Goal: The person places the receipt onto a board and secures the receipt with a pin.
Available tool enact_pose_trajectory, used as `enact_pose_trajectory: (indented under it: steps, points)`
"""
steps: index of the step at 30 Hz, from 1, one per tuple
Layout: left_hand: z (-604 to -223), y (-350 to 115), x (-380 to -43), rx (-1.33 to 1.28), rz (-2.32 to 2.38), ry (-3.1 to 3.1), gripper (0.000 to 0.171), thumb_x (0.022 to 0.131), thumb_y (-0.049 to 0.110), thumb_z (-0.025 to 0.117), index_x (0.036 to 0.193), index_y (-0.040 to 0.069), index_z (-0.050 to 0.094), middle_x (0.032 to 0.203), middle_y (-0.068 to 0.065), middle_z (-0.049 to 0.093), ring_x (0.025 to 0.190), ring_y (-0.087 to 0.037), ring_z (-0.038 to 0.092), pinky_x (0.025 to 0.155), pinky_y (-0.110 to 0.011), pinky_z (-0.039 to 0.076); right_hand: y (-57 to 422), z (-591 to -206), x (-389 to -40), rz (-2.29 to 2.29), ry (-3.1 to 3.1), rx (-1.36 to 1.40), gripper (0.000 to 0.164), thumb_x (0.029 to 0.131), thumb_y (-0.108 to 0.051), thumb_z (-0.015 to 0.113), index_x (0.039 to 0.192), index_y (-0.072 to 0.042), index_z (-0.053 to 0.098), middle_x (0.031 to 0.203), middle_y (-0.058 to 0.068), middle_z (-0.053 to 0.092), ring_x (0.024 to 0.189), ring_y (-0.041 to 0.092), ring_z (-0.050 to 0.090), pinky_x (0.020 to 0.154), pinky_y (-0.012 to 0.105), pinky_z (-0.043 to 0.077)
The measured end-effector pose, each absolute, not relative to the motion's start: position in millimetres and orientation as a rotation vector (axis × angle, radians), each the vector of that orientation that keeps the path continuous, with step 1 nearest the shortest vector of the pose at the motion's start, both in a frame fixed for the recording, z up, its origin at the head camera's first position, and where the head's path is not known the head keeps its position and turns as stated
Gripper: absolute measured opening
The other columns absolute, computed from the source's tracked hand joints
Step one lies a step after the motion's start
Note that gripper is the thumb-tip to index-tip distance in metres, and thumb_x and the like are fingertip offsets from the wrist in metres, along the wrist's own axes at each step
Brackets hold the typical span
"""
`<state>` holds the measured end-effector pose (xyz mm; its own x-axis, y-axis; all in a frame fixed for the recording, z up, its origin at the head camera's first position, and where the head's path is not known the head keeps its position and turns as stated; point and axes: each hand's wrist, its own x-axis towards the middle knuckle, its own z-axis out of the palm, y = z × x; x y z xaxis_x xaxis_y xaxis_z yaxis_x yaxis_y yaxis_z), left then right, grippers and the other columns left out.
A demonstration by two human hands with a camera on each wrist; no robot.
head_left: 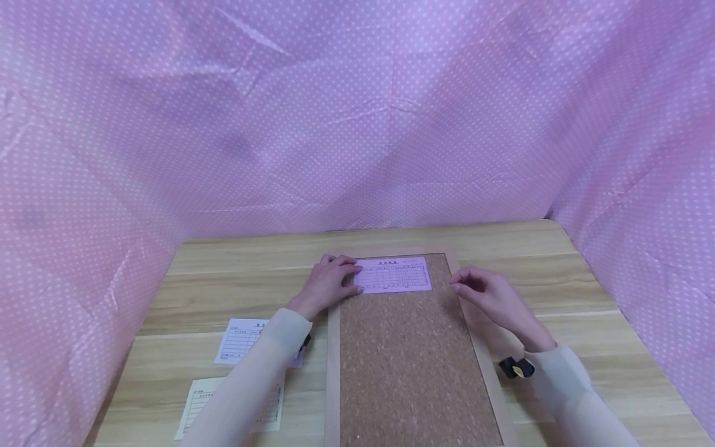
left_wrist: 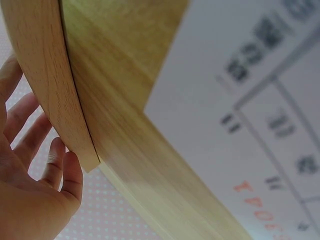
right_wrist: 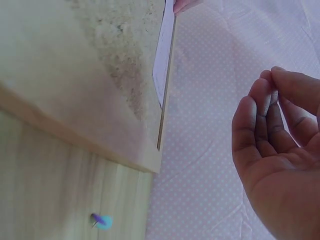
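A pink printed slip (head_left: 393, 275) lies across the top of a wood-framed corkboard (head_left: 408, 366), near its upper left corner. My left hand (head_left: 328, 282) reaches over the frame's left side, fingertips and thumb resting at the slip's left edge; in the left wrist view its bent fingers lie along the wooden frame (left_wrist: 55, 85). Over the right side of the frame hovers my right hand (head_left: 491, 298), right of the slip. Its thumb tip meets the index finger in a pinch, the other fingers curled (right_wrist: 257, 100); nothing shows between the tips.
A pushpin (right_wrist: 102, 221) lies on the wooden table beside the board. Left of the board are a white printed slip (head_left: 237, 341) and a cream one (head_left: 201, 397), partly behind my left forearm. Pink dotted cloth (head_left: 357, 155) hangs around the table.
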<state>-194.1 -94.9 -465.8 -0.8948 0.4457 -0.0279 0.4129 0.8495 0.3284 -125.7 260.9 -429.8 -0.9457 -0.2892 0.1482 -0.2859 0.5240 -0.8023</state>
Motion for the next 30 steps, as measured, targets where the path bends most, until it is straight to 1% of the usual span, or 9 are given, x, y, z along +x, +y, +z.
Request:
enact_pose_trajectory:
  steps: [7,14,23,30]
  points:
    - [-465.6,-95.5,-194.0,0.681,0.494,2.924,0.053,0.093,0.041,0.077,0.137,0.014,0.068,0.149,-0.007,0.056,0.131,-0.035,0.046,0.107,-0.054,0.039,252.6,-426.0,-135.1,-1.453,2.720,-0.522,0.010,0.100,-0.009,0.068,0.106,-0.001,0.072,0.097,0.013,0.072,0.083,0.010,0.062,0.072,0.022,0.051]
    - [-464.5,-95.6,-193.5,0.687,0.495,2.925,0.053,0.093,0.041,0.077,0.138,0.014,0.068,0.150,-0.007,0.055,0.133,-0.036,0.046,0.107,-0.055,0.039,243.7,-421.3,-142.3,-1.475,2.695,-0.513,0.012,0.100,-0.007,0.068,0.108,0.001,0.072,0.098,0.012,0.071,0.082,0.011,0.058,0.071,0.022,0.049]
    - [-466.0,-95.1,-193.8,0.673,0.497,2.925,0.053,0.093,0.042,0.077,0.138,0.015,0.068,0.150,-0.006,0.055,0.133,-0.035,0.046,0.108,-0.054,0.039,234.6,-420.5,-149.9,-1.479,2.676,-0.491,0.011,0.100,-0.010,0.069,0.107,-0.002,0.072,0.095,0.008,0.069,0.080,0.016,0.055,0.067,0.024,0.046]
    - [-467.8,-95.1,-193.9,0.657,0.488,2.921,0.054,0.093,0.043,0.077,0.139,0.016,0.067,0.151,-0.005,0.055,0.134,-0.034,0.045,0.109,-0.054,0.038,227.5,-422.6,-158.4,-1.520,2.652,-0.497,0.013,0.099,-0.009,0.069,0.108,0.001,0.072,0.099,0.010,0.071,0.084,0.015,0.059,0.071,0.023,0.047]
